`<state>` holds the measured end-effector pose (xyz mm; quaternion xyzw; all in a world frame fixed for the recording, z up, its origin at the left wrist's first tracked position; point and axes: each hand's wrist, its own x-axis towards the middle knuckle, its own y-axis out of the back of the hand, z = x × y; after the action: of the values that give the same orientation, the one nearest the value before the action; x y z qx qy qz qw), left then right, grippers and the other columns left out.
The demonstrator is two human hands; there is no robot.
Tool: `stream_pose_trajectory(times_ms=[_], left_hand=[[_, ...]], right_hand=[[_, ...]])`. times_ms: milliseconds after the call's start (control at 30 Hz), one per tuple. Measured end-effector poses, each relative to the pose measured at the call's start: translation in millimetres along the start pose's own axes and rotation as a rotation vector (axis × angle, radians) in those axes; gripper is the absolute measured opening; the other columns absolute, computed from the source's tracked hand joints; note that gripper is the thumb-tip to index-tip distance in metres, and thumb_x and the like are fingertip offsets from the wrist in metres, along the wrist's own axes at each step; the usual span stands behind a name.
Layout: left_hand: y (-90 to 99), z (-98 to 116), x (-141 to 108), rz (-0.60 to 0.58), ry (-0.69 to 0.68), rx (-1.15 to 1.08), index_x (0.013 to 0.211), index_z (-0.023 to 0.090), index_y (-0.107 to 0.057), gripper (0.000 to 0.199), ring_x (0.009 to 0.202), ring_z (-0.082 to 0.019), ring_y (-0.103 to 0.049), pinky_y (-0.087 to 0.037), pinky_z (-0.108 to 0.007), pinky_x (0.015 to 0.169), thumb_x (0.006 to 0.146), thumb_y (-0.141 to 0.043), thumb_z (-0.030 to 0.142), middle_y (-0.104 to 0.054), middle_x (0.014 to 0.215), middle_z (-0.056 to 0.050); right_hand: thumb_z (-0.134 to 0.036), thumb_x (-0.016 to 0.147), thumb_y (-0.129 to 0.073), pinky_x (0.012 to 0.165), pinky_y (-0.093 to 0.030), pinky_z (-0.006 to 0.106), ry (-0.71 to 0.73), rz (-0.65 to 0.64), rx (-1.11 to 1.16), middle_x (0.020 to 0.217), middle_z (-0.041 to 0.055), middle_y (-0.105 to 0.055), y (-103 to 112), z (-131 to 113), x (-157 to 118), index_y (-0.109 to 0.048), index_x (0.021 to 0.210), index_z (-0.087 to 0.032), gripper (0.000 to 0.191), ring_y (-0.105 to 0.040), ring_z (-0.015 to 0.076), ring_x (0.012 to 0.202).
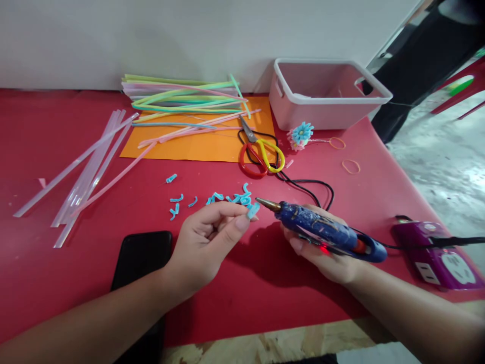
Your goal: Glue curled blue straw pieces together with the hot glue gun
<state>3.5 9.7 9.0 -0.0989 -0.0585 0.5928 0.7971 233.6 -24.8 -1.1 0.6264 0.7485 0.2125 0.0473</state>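
Between thumb and forefinger, my left hand (212,237) pinches a small blue pipe cleaner piece (253,210). A blue hot glue gun (322,227) is gripped in my right hand (326,260), a red light glowing on its side. Its metal nozzle points left and sits just right of the blue piece, seemingly a small distance away. Several loose blue pipe cleaner bits (231,198) lie on the red tabletop (94,273) behind my left hand. Part of that hand's other fingers is curled out of sight.
Scissors (261,151) and pastel pipe cleaners (185,98) rest on orange paper (174,146). Clear glue sticks (91,177) lie left. A pink bin (318,114), a blue-and-pink flower (302,134), a purple power socket (435,253) and a black phone (144,253) surround my hands.
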Motion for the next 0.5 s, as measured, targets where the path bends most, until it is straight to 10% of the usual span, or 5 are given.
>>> stream_pose_trajectory(times_ms=[500], left_hand=[[0.6,-2.6,-0.8,0.009,0.050,-0.037,0.084,0.020,-0.072,0.023,0.048,-0.007,-0.038,-0.030,-0.020,0.045,0.086,-0.077,0.043,-0.046,0.053,0.007]], right_hand=[[-0.021,0.084,-0.068,0.049,-0.049,0.026,0.005,-0.032,0.005,0.064,-0.0015,-0.063,-0.2,3.5,1.5,-0.060,0.085,-0.024,0.009,-0.059,0.0144,0.052]])
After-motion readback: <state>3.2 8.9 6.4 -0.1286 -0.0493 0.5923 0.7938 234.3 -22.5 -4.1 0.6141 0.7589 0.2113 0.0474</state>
